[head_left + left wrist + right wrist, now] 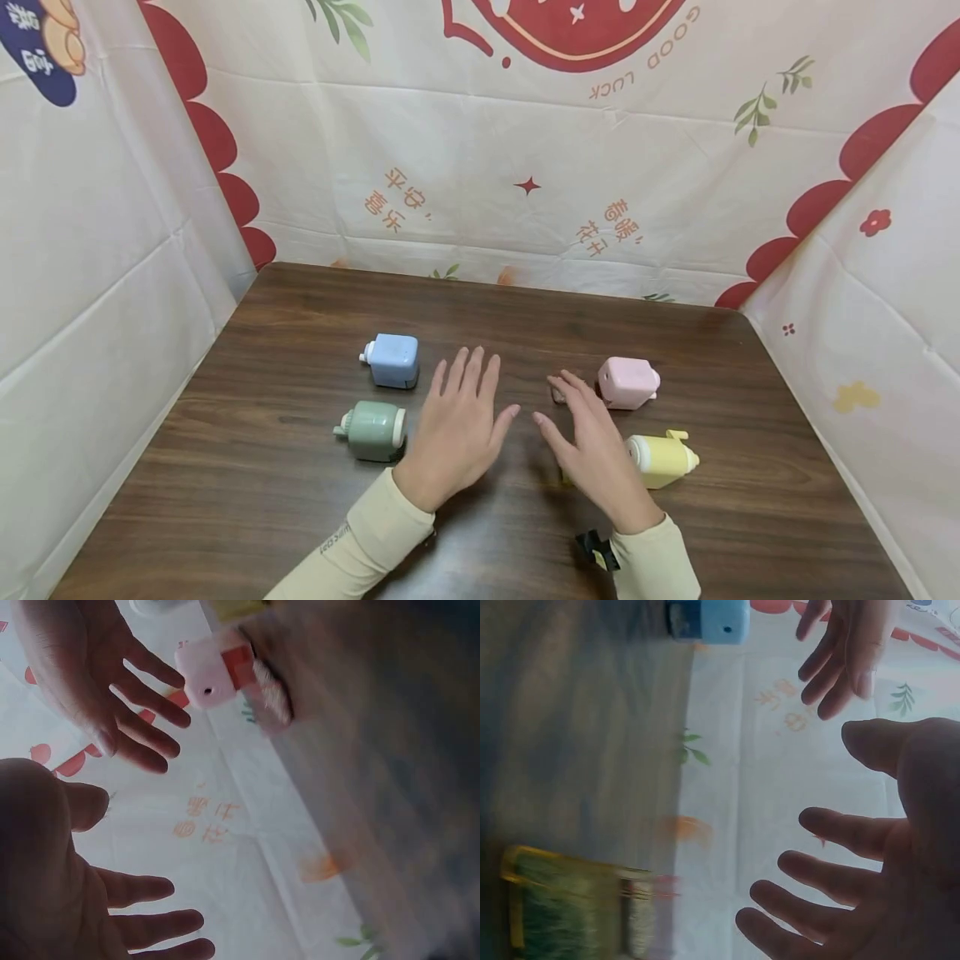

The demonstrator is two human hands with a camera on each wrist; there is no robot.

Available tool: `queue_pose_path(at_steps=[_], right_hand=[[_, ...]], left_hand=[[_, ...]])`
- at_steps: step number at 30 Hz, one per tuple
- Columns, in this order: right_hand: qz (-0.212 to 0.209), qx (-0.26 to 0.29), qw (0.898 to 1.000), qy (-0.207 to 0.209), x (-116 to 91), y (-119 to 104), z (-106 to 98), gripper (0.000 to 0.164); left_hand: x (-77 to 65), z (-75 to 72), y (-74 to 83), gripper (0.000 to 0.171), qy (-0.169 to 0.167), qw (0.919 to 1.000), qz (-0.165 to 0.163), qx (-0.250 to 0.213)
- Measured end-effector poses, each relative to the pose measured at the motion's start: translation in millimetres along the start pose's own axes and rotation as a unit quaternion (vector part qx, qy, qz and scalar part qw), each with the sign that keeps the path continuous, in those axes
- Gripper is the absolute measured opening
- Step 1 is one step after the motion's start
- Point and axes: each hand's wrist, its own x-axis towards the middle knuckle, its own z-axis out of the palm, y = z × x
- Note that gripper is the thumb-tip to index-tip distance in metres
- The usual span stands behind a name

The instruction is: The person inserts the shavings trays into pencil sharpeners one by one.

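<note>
My left hand [456,429] is held over the middle of the table, fingers straight and holding nothing. Its nearest neighbour is a green hand-crank pencil sharpener [375,432], and a blue one [394,361] sits farther back. The right hand [596,454] is also empty, its fingers loosely spread, overlapping a yellow pencil sharpener [662,460] in the head view. Beyond it lies a pink sharpener [628,382] with a pencil hole. From the pink one sticks out a see-through drawer [271,694]. A yellow-rimmed clear drawer [562,904] with dark contents shows in the right wrist view.
The brown wooden table [495,325] has a white printed cloth [465,133] hanging behind it and on both sides. A small black object [597,550] is at the right sleeve.
</note>
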Motion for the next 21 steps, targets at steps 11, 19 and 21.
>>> queue_pose_path(at_steps=[11, 19, 21], right_hand=[[-0.02, 0.005, 0.998, 0.053, -22, 14, -14, 0.05], [-0.004, -0.011, 0.996, 0.087, -33, 24, -48, 0.044], [0.005, -0.017, 0.996, 0.091, -35, 26, -57, 0.045]], left_hand=[[-14.9, 17.0, 11.4, 0.065, -0.03, 0.9991, -0.013, -0.027], [-18.7, 20.9, 13.3, 0.064, -0.043, 0.9986, -0.014, -0.026], [-19.4, 21.5, 13.0, 0.064, -0.044, 0.9986, -0.014, -0.028]])
